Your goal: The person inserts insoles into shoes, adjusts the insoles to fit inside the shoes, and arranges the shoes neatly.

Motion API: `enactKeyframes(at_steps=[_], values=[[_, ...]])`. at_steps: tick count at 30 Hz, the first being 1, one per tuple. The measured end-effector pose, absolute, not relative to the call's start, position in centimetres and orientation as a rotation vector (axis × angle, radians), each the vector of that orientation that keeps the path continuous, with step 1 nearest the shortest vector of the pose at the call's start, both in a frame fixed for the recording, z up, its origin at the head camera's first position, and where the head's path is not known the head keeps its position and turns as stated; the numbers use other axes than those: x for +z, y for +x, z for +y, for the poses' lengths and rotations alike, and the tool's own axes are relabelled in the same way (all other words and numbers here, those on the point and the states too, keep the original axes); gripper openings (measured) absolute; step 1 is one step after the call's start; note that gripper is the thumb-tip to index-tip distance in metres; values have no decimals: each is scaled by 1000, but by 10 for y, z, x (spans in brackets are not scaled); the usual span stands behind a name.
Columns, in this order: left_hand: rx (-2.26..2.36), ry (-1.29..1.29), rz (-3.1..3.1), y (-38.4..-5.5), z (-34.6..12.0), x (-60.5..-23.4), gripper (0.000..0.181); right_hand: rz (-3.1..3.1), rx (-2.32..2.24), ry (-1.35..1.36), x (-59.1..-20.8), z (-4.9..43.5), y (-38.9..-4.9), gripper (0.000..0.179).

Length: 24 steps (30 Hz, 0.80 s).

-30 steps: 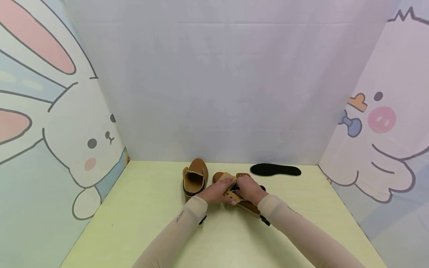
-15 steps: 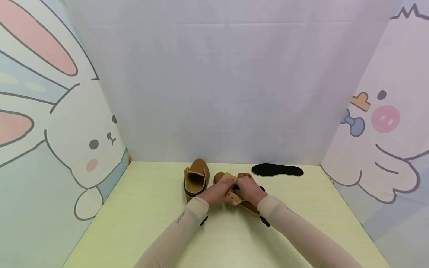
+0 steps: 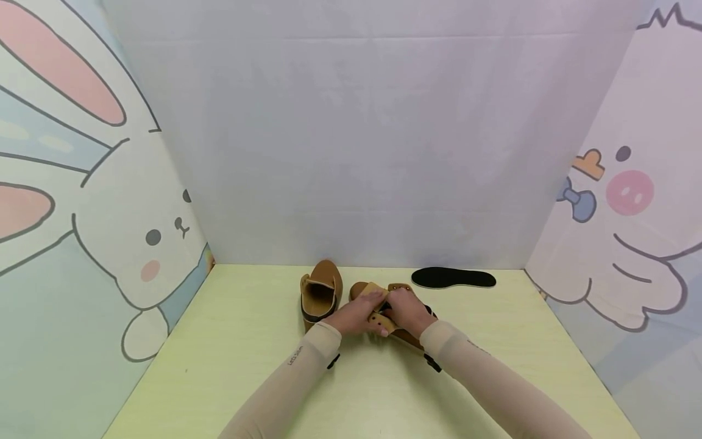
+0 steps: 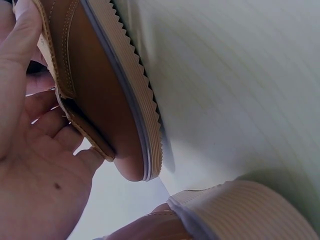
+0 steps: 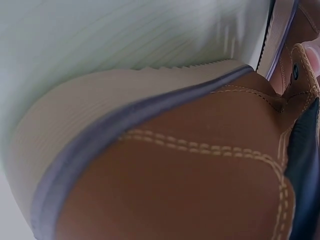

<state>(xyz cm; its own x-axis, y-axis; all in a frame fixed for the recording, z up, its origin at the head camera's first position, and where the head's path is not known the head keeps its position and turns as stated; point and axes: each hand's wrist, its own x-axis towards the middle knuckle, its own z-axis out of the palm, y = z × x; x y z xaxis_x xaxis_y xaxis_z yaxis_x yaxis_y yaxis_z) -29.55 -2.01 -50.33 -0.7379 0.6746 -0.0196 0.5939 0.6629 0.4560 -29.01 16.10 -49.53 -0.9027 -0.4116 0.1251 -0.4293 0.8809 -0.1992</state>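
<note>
A brown lace-less shoe (image 3: 410, 339) with tan lining lies on the table under both hands, toe pointing up and left. My left hand (image 3: 358, 314) grips its opening from the left. In the left wrist view the thumb presses the tongue (image 4: 44, 45) and the fingers lie behind the eyelet flap (image 4: 82, 127). My right hand (image 3: 408, 312) reaches down into the opening, its fingertips hidden inside; I cannot tell what they hold. The right wrist view shows the stitched heel (image 5: 175, 192) and a dark collar (image 5: 306, 175) at the opening.
A matching brown shoe (image 3: 328, 271) stands to the left, toe towards the back wall. At the back right a black insole (image 3: 453, 278) lies flat on the pale table (image 3: 247, 341). A plain grey wall (image 3: 351, 152) rises behind the table.
The view shifts very slightly. Both hands stay at the shoe in nearly the same pose, and the other shoe and the insole lie as before.
</note>
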Motion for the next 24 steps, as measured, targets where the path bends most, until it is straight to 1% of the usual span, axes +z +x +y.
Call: enactKeyframes(at_steps=[5,8,11,13,17,18,24], values=[[624,1046,2693,-298,-19,-506,100,-2972,295,609,-496,161,-288,10],[623,1057,2692,-299,-19,-508,100,-2981,193,605,-494,160,-285,11],[629,1061,2681,-300,-19,-509,100,-3013,85,628,-488,160,-280,8],[635,1056,2670,-300,-19,-509,100,-3034,47,666,-482,160,-276,13],[625,1035,2674,-301,-20,-510,101,-3073,55,763,-474,168,-271,30],[622,1028,2677,-301,-20,-510,101,-3079,72,798,-472,171,-270,32],[615,1017,2695,-300,-22,-510,101,-3111,253,985,-476,187,-274,30]])
